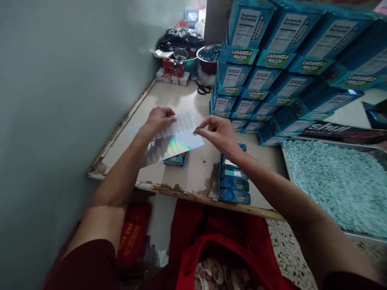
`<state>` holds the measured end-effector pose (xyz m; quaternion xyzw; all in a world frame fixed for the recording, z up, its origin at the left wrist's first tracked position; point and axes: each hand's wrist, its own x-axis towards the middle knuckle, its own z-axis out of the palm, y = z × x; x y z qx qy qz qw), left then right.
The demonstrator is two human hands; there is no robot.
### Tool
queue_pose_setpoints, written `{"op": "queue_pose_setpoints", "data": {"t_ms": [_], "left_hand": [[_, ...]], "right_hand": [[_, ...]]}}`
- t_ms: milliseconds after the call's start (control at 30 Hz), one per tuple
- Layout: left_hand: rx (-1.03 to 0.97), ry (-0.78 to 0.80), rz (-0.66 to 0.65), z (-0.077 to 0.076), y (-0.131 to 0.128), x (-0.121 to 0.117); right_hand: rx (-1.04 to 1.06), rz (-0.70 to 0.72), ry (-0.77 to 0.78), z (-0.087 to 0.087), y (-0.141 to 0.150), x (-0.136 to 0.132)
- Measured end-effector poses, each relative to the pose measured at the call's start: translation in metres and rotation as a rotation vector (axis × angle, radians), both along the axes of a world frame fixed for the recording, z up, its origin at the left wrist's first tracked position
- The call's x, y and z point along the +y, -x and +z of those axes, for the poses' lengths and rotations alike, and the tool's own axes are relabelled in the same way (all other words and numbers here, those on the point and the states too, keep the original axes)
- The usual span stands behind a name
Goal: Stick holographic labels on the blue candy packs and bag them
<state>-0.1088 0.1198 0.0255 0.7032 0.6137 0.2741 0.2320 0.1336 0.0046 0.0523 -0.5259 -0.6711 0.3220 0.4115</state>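
My left hand (160, 119) grips the upper left edge of a shiny sticker sheet (189, 141), which shows rows of pale strips and a rainbow glare. My right hand (216, 131) is closed in a pinch at the sheet's right side; what lies between thumb and finger is too small to make out. Partly covered by the sheet, a small blue box (175, 160) lies on the table. Below my right wrist stands a row of small blue caramel tins (235, 184), a few with shiny tops.
Stacked blue caramel cartons (260, 80) rise at the right of the white table (193, 177). A metal tray (286, 161) of pale blue candies sits far right. Black scissors (203, 88), a red tape dispenser (173, 67) and a metal bowl (208, 52) stand at the back. A wall borders the left.
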Motion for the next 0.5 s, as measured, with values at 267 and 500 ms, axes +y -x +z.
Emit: {"op": "queue_pose_setpoints", "data": {"t_ms": [267, 500], "left_hand": [[-0.649, 0.003, -0.101, 0.016, -0.063, -0.15], [-1.159, 0.245, -0.189, -0.029, -0.131, -0.245]], "right_hand": [[0.524, -0.045, 0.336, 0.019, -0.051, -0.075], [0.59, -0.243, 0.294, 0.007, -0.056, -0.127]]}}
